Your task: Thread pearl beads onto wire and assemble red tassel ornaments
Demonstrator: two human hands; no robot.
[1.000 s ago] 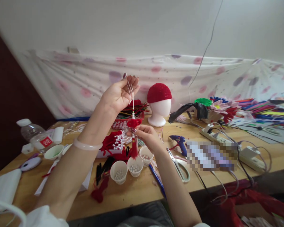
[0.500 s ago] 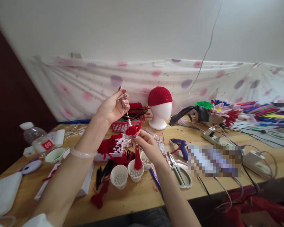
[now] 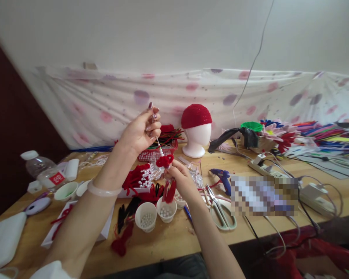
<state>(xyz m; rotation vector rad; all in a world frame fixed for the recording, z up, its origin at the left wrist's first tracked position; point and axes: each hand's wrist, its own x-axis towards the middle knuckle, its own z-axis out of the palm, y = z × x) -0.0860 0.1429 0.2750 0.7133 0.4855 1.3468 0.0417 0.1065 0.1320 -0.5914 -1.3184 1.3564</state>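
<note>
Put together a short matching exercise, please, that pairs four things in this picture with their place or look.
1. tassel
2. mannequin head
3. scissors
4. bottle

A. bearing a red label
B. below the ornament at the right hand
C. under a red cap
D. nearest the blue glue gun

Pairs: 1-B; 2-C; 3-D; 4-A

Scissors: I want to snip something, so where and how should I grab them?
Probably best by the handle loops, from the near edge of the table: the scissors lie with loops toward that edge, blades pointing away. The right hand is nearer, but busy with the red charm.
</note>
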